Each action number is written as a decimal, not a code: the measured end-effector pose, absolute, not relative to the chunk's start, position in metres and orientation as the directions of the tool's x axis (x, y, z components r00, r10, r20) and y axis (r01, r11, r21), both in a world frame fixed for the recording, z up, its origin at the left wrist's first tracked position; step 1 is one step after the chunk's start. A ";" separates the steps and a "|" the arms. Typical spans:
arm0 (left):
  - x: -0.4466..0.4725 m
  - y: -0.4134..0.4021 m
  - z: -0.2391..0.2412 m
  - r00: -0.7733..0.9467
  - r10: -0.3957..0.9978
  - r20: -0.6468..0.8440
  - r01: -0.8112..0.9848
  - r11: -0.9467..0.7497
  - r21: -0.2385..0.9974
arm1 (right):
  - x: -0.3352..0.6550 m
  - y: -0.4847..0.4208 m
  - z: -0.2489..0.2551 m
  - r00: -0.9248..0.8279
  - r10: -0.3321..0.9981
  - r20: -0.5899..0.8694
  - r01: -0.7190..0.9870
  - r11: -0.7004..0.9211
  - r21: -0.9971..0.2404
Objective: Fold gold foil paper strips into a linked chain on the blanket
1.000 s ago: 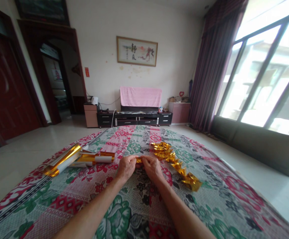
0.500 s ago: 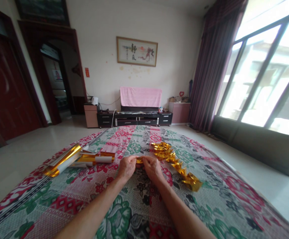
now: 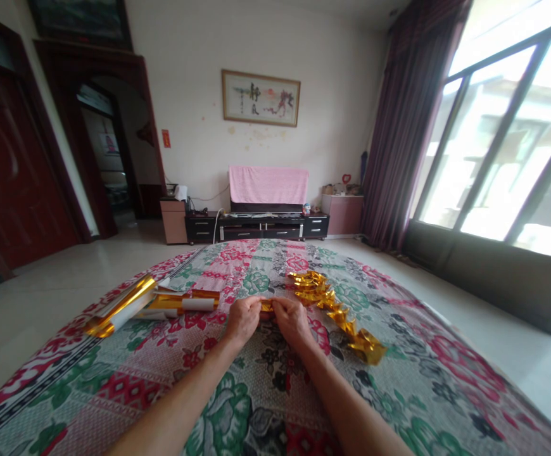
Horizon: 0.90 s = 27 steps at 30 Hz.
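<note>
together, both hands point(image 3: 246, 318) point(image 3: 291, 318) pinch a gold foil piece point(image 3: 266, 306) between them, arms point(image 3: 180, 387) point(image 3: 339, 380) stretched forward.

Loosely curled foil sheets point(image 3: 161, 302) obstruct the left of the cloth-covered tabletop point(image 3: 249, 256); a row of folded foil pieces point(image 3: 339, 318) obstructs the right. A narrow gap separates sheets from left hand point(image 3: 244, 318); the right hand point(image 3: 292, 318) adjoins the row. A gold foil strip point(image 3: 266, 306) bridges both hands. Open passages: centrally beyond the hands, and between the forearms point(image 3: 185, 386).
</note>
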<state>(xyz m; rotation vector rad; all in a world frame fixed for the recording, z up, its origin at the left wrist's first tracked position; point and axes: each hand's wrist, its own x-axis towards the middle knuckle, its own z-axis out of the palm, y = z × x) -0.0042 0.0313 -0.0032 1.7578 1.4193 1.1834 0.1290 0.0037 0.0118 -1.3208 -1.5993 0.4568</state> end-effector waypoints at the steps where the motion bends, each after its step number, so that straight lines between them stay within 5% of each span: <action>1: -0.004 0.031 -0.003 0.042 0.959 0.281 0.442 -0.270 0.856 | 0.129 0.004 0.012 0.065 0.897 0.437 0.536 0.338 -0.774; 27: -0.003 0.034 -0.005 0.028 0.962 0.273 0.392 -0.262 0.882 | 0.129 0.006 0.008 0.070 0.899 0.433 0.515 0.339 -0.787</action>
